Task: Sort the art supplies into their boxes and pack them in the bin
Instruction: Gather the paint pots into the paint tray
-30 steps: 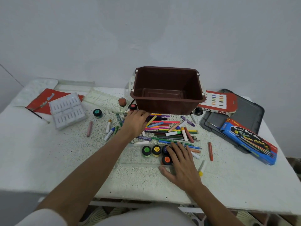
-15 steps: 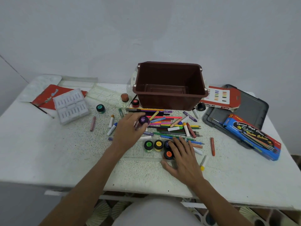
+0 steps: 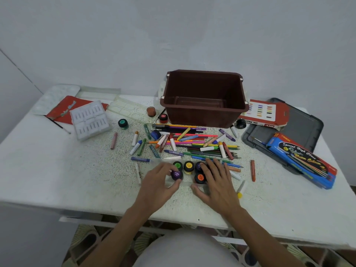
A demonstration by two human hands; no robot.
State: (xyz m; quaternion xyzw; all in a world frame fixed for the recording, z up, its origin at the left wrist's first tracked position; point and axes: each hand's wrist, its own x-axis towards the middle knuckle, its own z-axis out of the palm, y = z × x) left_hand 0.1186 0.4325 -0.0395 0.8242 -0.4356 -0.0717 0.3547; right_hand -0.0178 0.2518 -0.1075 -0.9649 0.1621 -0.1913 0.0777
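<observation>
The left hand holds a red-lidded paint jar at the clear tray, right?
No. The head view shows the left hand holding a purple-lidded paint jar, not a red-lidded one, at the clear tray.

The left forearm [image 3: 123, 226] and right forearm [image 3: 254, 230] are bare, and a plain white garment [image 3: 188, 249] covers the lap below the desk [image 3: 57, 180] edge.

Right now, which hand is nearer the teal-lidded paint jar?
Left. The left hand, holding the purple-lidded jar, is nearer the camera and right of the teal-lidded jar, not touching it. The right hand lies farther right, by the orange-lidded jar.
</observation>
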